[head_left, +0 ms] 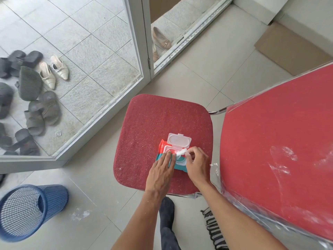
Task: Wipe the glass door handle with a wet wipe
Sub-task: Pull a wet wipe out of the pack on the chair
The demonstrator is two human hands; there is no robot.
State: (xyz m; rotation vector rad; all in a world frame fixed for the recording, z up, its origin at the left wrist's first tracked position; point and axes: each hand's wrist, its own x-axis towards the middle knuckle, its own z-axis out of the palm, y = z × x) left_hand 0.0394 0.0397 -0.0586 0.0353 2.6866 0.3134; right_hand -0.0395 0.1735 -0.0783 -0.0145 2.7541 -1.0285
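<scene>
1. Tiled floor point(207, 83), red chair seat point(144, 123) at frame centre; wipes pack point(163, 150) lies near its front edge, lid flipped up.
2. Left hand point(160, 170) flat on pack, prob. to pin it; right hand point(195, 164) pinches wet wipe point(180, 152) at the opening.
3. Glass door point(146, 42) upper centre; handle not in view. Floor betw. chair & door open.

Two hands, left point(161, 173) and right point(196, 164); one wipe pack point(163, 147) under the fingers. One bin point(30, 212), two red chairs point(144, 127) point(281, 141). Two pale heels point(54, 71).
</scene>
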